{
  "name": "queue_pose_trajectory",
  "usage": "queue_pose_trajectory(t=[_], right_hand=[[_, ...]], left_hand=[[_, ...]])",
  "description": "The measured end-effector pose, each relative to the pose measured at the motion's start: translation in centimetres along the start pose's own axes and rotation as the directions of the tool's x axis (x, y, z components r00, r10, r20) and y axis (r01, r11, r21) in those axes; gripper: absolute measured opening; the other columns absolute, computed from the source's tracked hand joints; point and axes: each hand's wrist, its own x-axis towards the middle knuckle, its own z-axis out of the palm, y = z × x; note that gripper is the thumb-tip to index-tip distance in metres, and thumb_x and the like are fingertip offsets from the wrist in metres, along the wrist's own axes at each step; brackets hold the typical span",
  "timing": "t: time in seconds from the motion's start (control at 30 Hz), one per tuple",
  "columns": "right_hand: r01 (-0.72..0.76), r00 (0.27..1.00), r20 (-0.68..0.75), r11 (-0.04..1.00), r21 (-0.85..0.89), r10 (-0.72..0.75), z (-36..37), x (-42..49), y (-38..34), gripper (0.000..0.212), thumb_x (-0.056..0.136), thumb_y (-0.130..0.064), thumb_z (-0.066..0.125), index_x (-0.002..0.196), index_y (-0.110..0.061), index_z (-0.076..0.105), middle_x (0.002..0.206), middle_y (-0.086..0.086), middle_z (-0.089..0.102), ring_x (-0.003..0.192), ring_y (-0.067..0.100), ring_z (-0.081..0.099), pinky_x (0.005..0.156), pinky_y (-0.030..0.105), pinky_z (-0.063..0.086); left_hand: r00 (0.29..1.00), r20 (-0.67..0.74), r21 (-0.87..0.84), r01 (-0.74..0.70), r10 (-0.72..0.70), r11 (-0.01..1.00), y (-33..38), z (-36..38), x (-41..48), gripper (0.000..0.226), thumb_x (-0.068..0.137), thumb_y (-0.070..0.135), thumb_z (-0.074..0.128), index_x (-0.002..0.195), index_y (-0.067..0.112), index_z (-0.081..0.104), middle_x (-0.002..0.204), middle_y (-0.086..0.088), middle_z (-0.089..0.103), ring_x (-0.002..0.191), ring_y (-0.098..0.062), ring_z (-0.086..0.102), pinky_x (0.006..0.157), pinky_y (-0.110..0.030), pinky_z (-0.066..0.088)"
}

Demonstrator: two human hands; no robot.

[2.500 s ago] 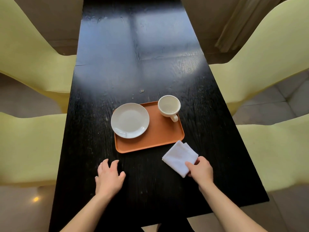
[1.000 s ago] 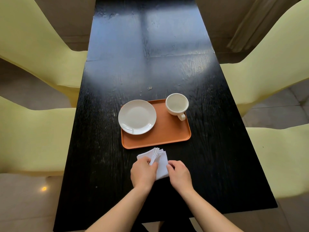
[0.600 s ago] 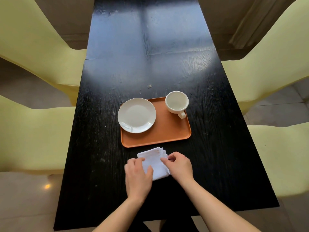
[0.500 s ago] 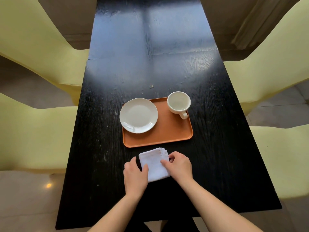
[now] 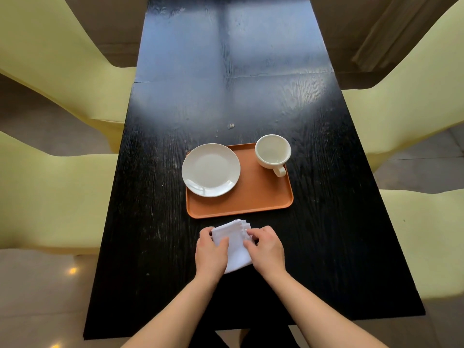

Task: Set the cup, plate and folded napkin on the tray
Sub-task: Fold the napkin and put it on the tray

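Note:
An orange tray (image 5: 253,199) lies on the black table. A white plate (image 5: 211,170) rests on the tray's left part and overhangs its left rim. A cream cup (image 5: 273,153) stands upright at the tray's far right corner, handle toward me. A white folded napkin (image 5: 236,243) lies on the table just in front of the tray. My left hand (image 5: 210,252) holds its left edge and my right hand (image 5: 266,248) pinches its right edge, both resting on the cloth.
The black table (image 5: 226,96) runs long and narrow away from me. Pale yellow chairs stand on both sides: two on the left (image 5: 50,192), two on the right (image 5: 414,101). A small speck (image 5: 231,126) lies beyond the tray.
The napkin was dragged from the right of the tray to the spot just in front of it. My left hand came over from the table and both hands now grip its edges.

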Motion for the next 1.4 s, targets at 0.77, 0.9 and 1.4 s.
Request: queue_pose_trajectory(t=[0.77,0.9,1.4], right_hand=[[0.278,0.958,0.184,0.880,-0.385,-0.221,-0.9,1.5,-1.4,0.064,0.093,-0.020,0.057,0.149,-0.041,0.034,0.123,-0.001,0.042,0.098,0.021,0.053,0.065,0.034,0.049],[0.372,0.927,0.249,0.757,-0.536,-0.279,-0.9,1.8,-1.4,0.045,0.096,-0.027,0.053,0.139,-0.033,0.045,0.125,0.003,0.042,0.102,0.025,0.046,0.059,0.035,0.042],[0.135,0.991,0.060,0.927,-0.349,-0.122,-0.7,2.6,-1.7,0.022,0.092,-0.042,0.063,0.096,-0.022,0.055,0.096,-0.003,0.052,0.089,0.020,0.050,0.068,0.034,0.042]], left_hand=[[0.999,0.023,-0.027,0.046,-0.046,0.999,-0.8,-1.3,0.7,0.014,0.083,0.013,0.069,0.088,0.025,0.068,0.084,0.007,0.072,0.082,-0.012,0.069,0.074,-0.033,0.057],[0.994,0.012,0.108,-0.112,0.112,0.988,-0.3,-1.9,1.0,0.014,0.084,0.015,0.069,0.092,0.027,0.068,0.080,0.011,0.067,0.078,-0.009,0.063,0.061,-0.016,0.040],[0.612,0.578,0.669,-0.734,0.540,0.115,-6.2,-2.8,-1.7,0.082,0.091,0.072,0.035,0.150,0.015,0.037,0.159,-0.018,0.026,0.149,-0.032,0.016,0.111,-0.045,0.015]])
